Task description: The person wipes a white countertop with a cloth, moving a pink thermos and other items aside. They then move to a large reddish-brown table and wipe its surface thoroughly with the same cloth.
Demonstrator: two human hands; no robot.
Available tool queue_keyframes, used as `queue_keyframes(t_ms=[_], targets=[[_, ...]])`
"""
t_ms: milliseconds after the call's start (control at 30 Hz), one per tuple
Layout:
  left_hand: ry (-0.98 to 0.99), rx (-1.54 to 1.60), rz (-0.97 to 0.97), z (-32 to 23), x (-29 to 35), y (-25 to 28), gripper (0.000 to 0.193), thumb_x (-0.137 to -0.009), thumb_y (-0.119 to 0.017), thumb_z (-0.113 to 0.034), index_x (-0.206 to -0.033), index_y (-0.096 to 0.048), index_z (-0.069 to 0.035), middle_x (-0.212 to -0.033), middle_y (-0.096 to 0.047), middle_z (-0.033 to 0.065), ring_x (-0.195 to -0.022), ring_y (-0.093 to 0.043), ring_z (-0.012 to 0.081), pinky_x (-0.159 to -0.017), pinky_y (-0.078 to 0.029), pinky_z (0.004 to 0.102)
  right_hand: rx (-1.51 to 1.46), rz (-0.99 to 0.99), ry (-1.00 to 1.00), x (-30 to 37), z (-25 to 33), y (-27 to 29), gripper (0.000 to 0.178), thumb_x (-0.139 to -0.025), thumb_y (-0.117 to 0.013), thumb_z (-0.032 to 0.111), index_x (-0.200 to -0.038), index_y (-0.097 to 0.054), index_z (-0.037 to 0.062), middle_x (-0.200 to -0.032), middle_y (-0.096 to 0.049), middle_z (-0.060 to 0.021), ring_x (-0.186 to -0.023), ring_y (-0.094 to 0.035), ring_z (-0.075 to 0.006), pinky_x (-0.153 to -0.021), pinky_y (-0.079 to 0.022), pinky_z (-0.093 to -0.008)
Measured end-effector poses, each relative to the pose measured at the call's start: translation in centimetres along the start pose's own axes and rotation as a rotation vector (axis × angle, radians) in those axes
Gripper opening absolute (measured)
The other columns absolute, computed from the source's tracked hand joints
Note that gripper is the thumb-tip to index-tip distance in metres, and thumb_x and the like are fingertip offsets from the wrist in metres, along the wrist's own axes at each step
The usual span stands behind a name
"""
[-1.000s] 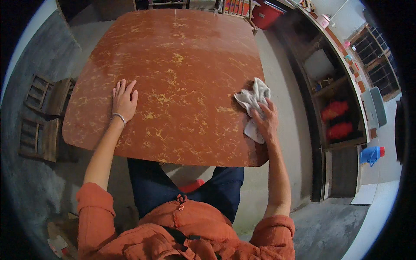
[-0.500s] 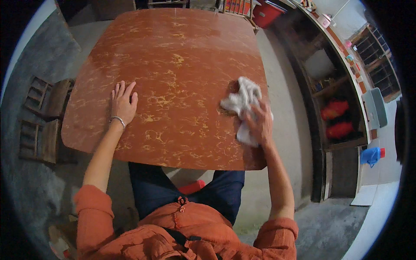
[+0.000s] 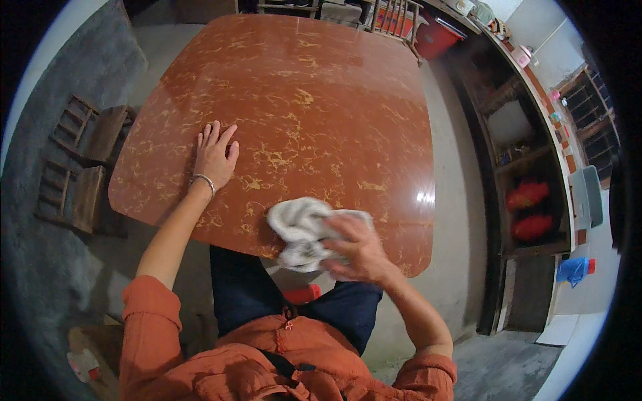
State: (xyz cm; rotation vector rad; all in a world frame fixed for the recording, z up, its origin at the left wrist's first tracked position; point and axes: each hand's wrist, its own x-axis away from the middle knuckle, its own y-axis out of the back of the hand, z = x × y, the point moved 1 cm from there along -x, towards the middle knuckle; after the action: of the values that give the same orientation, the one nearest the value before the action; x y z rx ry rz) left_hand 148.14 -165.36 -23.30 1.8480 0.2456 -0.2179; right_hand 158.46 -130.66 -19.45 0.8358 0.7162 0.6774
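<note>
A reddish-brown table (image 3: pixel 281 100) with yellow marbling fills the middle of the view. My left hand (image 3: pixel 217 155) lies flat on its left part, fingers spread, a bracelet at the wrist. At the near edge, right of the middle, my right hand (image 3: pixel 354 247) presses on a crumpled whitish cloth (image 3: pixel 301 227), its fingers slightly blurred. Part of the cloth reaches over the table's front edge. The palm side of the right hand is hidden.
Two wooden chairs (image 3: pixel 87 194) stand on the left. Along the right runs a shelf unit (image 3: pixel 528 157) with red bundles (image 3: pixel 531 227) inside. A red bin (image 3: pixel 438 39) and a wooden chair (image 3: pixel 396 21) are beyond the table's far right corner.
My right hand has swept the cloth from the table's right side leftward and nearer to me, to the front edge. My left hand stays flat in place; the view has shifted slightly.
</note>
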Motion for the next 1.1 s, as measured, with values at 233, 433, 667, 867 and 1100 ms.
queue_keyframes(t_ms=[233,433,667,867,1100], targets=[[0.002,0.036,-0.035,0.0,0.1,-0.7,0.044,-0.094,-0.046,-0.027,-0.135,-0.046,-0.011,-0.144,-0.033,0.0254,-0.136,-0.025,0.0411,-0.114,-0.018,0.05,0.4,-0.4,-0.649,-0.8,-14.4,6.1,0.04,-0.078,-0.068,0.033,-0.109,-0.067,0.009,-0.13,-0.05,-0.0215,-0.118,-0.048,-0.0374,-0.098,-0.04,-0.0467],[-0.011,0.028,-0.044,-0.5,-0.2,0.1,0.044,-0.093,-0.048,-0.028,-0.134,-0.047,-0.011,-0.143,-0.034,0.0252,-0.135,-0.028,0.0404,-0.112,-0.02,0.0501,0.423,-0.535,-0.501,-13.8,-17.6,1.6,0.037,-0.077,-0.068,0.037,-0.105,-0.069,0.0124,-0.115,-0.056,-0.0201,-0.106,-0.055,-0.0367,-0.089,-0.045,-0.0473],[-0.035,0.024,-0.035,1.6,-0.1,-1.0,0.043,-0.095,-0.045,-0.027,-0.136,-0.046,-0.013,-0.145,-0.033,0.0236,-0.137,-0.025,0.0398,-0.113,-0.019,0.0493,0.099,-0.129,0.182,-13.4,-3.8,-7.1,0.034,-0.072,-0.072,0.03,-0.101,-0.068,0.0117,-0.129,-0.049,-0.0163,-0.115,-0.048,-0.0375,-0.094,-0.04,-0.0488],[-0.01,-0.007,-0.005,0.1,0.1,-0.4,0.044,-0.096,-0.041,-0.028,-0.137,-0.044,-0.013,-0.147,-0.03,0.0246,-0.137,-0.024,0.0407,-0.114,-0.016,0.0494,0.029,0.019,0.001,1.0,0.5,0.0,0.033,-0.069,-0.074,0.025,-0.099,-0.068,0.0112,-0.131,-0.05,-0.0142,-0.121,-0.046,-0.0353,-0.098,-0.039,-0.0509],[-0.001,0.01,0.027,-0.3,0.0,-0.4,0.046,-0.097,-0.041,-0.029,-0.139,-0.041,-0.011,-0.147,-0.027,0.0261,-0.138,-0.021,0.0424,-0.114,-0.016,0.05,0.342,-0.394,-0.601,2.3,-10.9,4.9,0.036,-0.072,-0.072,0.025,-0.104,-0.069,0.009,-0.128,-0.051,-0.0198,-0.119,-0.047,-0.0392,-0.099,-0.038,-0.0481]])
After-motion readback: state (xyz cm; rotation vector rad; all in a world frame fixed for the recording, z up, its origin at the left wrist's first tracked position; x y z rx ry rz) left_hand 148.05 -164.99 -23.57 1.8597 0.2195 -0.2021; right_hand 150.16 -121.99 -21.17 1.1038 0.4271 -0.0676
